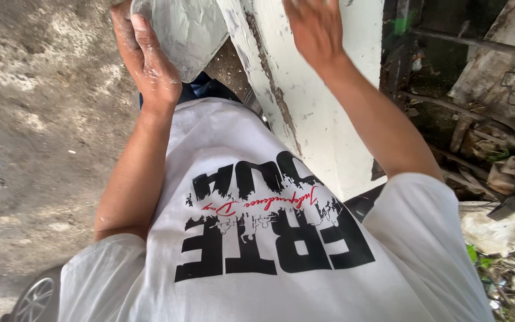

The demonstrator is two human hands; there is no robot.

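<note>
head view: looking straight down the person's chest
left hand (pixel 150 62): closed around a pale container (pixel 189 30), fingers and thumb clamped on its near side, skin dusted white
pale container: greyish-white, smeared, held up at the top edge, just left of the post
right hand (pixel 316 27): raised against the white post (pixel 323 113), partly cut off by the frame; cannot tell if open or closed
white post: painted, chipped, a crack down its edge
shirt (pixel 257 238): white with black print
ground (pixel 37 137): grey concrete, left
debris (pixel 496 149): scrap wood and rubble, right
</note>
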